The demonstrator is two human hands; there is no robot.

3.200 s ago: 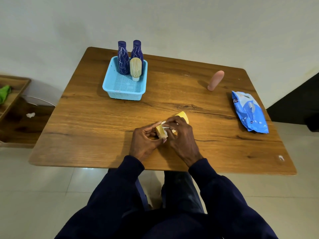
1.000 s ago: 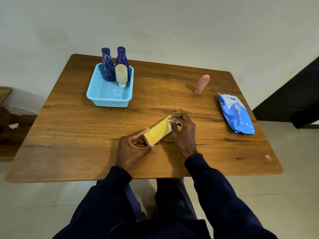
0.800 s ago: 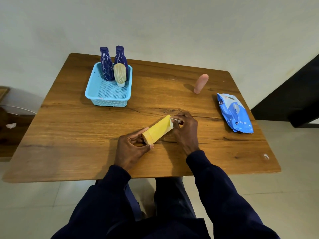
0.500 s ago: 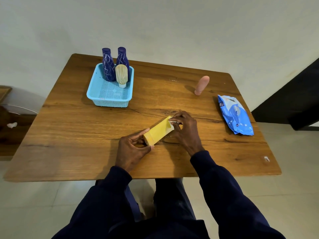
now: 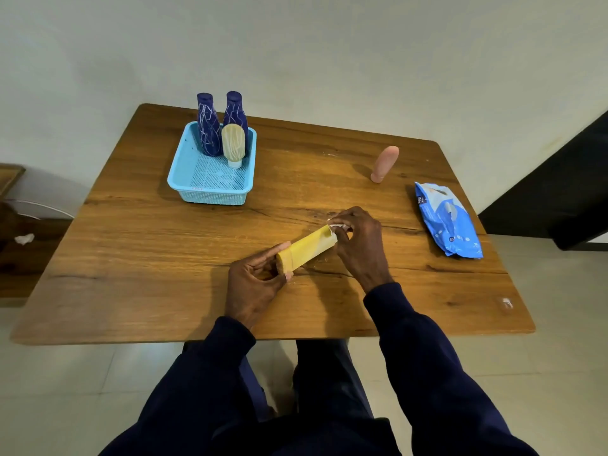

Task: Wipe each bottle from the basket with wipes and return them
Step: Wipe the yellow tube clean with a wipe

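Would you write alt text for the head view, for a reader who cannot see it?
A person's left hand holds a yellow bottle at a wooden table while the right hand presses a white wipe to its far end. A blue basket holds three bottles; a pink bottle stands apart.

Your left hand point(image 5: 251, 286) grips the yellow bottle's point(image 5: 307, 247) near end, fingers curled; your right hand point(image 5: 362, 248), farther right, pinches a wipe point(image 5: 335, 227) against its far end.
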